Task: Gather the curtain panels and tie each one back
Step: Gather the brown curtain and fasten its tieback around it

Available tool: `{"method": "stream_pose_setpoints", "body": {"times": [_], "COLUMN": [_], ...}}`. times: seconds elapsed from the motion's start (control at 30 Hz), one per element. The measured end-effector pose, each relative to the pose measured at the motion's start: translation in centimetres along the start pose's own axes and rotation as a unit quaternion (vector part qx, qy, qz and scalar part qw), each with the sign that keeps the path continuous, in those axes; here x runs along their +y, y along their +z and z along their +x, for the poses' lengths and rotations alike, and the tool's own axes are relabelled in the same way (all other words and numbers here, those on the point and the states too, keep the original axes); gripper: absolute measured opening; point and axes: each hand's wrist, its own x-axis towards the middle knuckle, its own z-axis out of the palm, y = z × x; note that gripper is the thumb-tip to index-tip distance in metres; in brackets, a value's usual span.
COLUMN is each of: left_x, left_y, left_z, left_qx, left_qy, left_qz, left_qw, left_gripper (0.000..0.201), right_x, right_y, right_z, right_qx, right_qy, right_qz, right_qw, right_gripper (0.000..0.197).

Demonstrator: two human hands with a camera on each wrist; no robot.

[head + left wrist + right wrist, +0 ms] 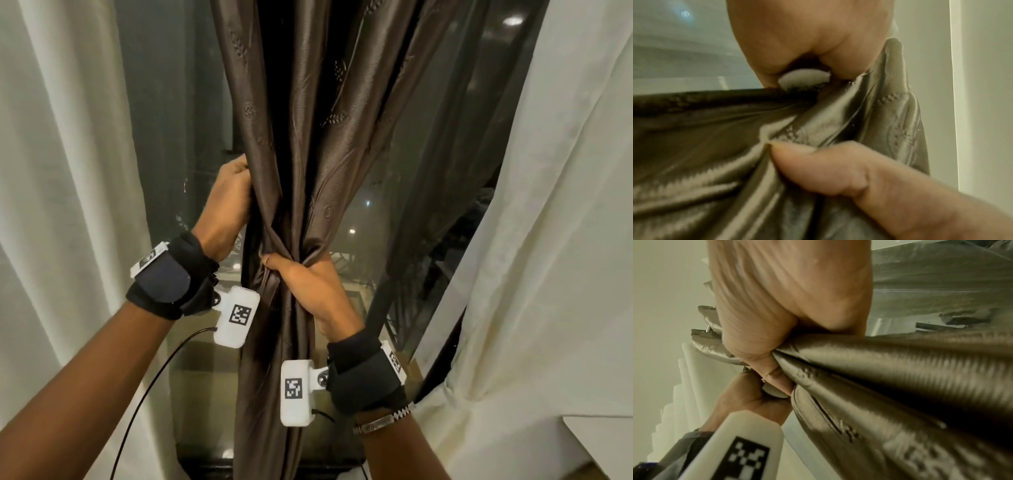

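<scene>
A shiny dark brown curtain panel (308,137) hangs in front of the window, bunched into a narrow waist at mid height. My right hand (308,284) grips that waist, fingers wrapped round the gathered folds (890,356). Just above and to the left, my left hand (227,205) clutches the panel's left edge, thumb (807,162) pressing the brown fabric (715,146) against the curled fingers. A small white scrap (803,78) shows between the left fingers; what it is cannot be told. Below the waist the panel falls straight down (270,394).
White curtains hang at far left (61,171) and far right (565,205). A sheer dark layer (445,137) covers the window glass (191,120) behind the brown panel. A dark sill (212,466) runs along the bottom. A black cable (147,394) trails from my left wrist.
</scene>
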Motion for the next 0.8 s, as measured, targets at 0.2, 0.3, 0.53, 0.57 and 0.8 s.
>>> {"method": "stream_pose_setpoints", "body": {"times": [0.2,0.3,0.53,0.57,0.8], "left_x": [0.3,0.7,0.3,0.1,0.4], "left_y": [-0.3,0.0,0.1,0.0,0.7], "left_z": [-0.4,-0.9,-1.1,-1.1,-1.6], "left_qx": [0.011,-0.031,-0.026,-0.012,-0.005], "left_qy": [-0.061,-0.062,-0.09,-0.095,-0.069], "left_qz": [-0.065,-0.085,-0.089,-0.093,-0.065], "left_qw": [0.996,0.994,0.992,0.991,0.995], "left_gripper": [0.076,0.085,0.057,0.045,0.038], "right_x": [0.4,0.5,1.6,1.6,2.0], "right_y": [1.1,1.1,1.6,1.6,1.2], "right_z": [1.0,1.0,1.5,1.3,1.7], "right_qx": [0.099,0.101,0.089,0.093,0.122], "right_qy": [-0.135,-0.207,-0.241,-0.253,-0.296], "right_qz": [-0.064,-0.094,-0.096,-0.089,-0.101], "right_qw": [0.984,0.968,0.962,0.959,0.942], "right_gripper": [0.037,0.026,0.075,0.084,0.106]}}
